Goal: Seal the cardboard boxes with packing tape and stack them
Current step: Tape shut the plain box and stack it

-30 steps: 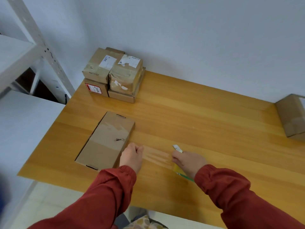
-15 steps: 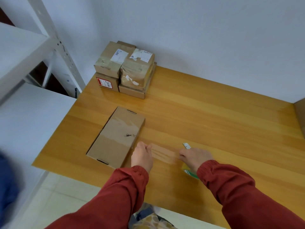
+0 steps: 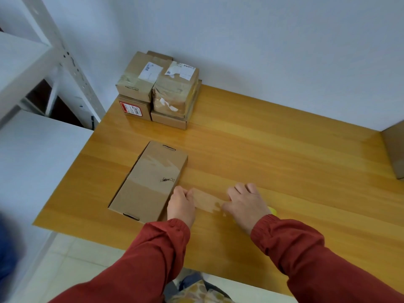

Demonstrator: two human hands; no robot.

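With the flat box (image 3: 150,182) lying at the table's (image 3: 284,160) near left, the left hand (image 3: 180,204) pinched one end of a tape strip (image 3: 206,200) just right of it and the right hand (image 3: 244,202) gripped the other, so slack might have folded it onto itself

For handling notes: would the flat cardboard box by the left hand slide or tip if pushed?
Probably slides: the flat box lies low and wide on the glossy table. Likely light and stiff, being thin closed cardboard.
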